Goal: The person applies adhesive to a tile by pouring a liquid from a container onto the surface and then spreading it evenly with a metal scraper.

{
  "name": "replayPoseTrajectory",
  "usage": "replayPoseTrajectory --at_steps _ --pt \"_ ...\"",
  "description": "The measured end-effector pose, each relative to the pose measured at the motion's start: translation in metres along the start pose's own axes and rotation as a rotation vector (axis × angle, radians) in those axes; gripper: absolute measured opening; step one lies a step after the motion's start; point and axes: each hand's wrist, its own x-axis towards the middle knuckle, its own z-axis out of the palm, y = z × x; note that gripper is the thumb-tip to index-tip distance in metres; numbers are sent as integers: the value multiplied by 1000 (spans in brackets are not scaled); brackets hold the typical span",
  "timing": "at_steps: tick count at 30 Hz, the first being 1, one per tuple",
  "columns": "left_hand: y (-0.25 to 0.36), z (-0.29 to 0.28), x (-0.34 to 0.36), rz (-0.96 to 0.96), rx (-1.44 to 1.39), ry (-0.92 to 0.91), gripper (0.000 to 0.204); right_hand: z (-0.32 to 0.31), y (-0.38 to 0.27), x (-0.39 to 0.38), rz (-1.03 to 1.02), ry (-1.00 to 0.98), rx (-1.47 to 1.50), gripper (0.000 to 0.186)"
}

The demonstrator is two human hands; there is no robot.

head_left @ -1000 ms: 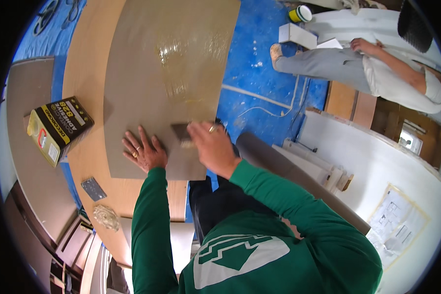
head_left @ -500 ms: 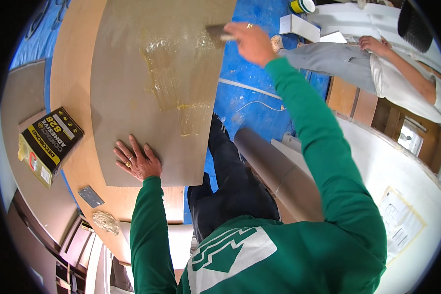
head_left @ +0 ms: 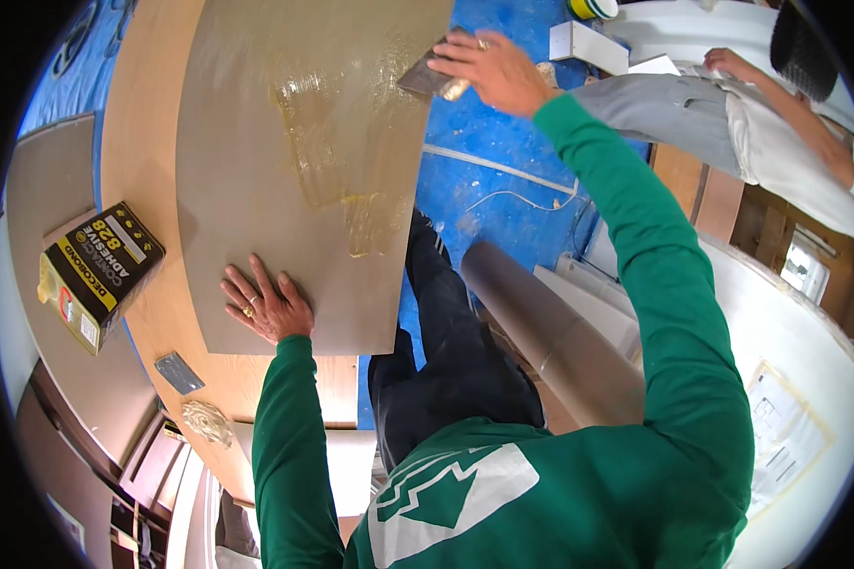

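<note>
A grey-brown sheet (head_left: 237, 171) lies on a pale wooden board (head_left: 138, 114), with a glossy, streaked yellowish film (head_left: 323, 142) over its upper right part. My left hand (head_left: 268, 305) rests flat with spread fingers near the sheet's lower edge. My right hand (head_left: 493, 71) grips a dark flat spreader (head_left: 417, 76) with a pale, smeared edge, at the sheet's upper right edge. A square black and yellow can (head_left: 100, 270) stands on the board to the left. Below it lie a small grey plate (head_left: 178, 373) and a crumpled pale cloth (head_left: 206, 420).
Another person (head_left: 750, 142) in a white top and grey trousers is at the upper right. A long brown roll (head_left: 555, 341) leans right of my legs. A bucket (head_left: 593, 8), white boxes (head_left: 586, 49), cables and blue floor covering (head_left: 503, 152) lie beyond, near a curved white panel (head_left: 788, 379).
My right hand has swept from the lower middle up to the sheet's upper right edge with the spreader, and has since shifted slightly rightward. My left hand stays on the sheet.
</note>
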Motion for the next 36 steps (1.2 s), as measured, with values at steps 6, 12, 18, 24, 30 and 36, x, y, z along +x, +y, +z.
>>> replayPoseTrajectory --at_steps 6,12,18,24,30,36 --pt "-7 2 -4 -30 32 7 67 -7 -23 -40 21 -122 39 65" --pt "1 2 1 4 10 17 67 7 18 -5 -55 11 14 66" --pt "-8 -1 -4 -27 33 1 67 1 -9 -27 -74 -73 69 71" --pt "0 4 3 -4 20 1 68 22 -25 -34 -8 -10 -3 75" --pt "-5 -1 -1 -32 36 1 68 4 -44 -45 76 116 125 62" --pt "-2 -2 -4 10 25 1 68 7 8 84 198 52 252 48"
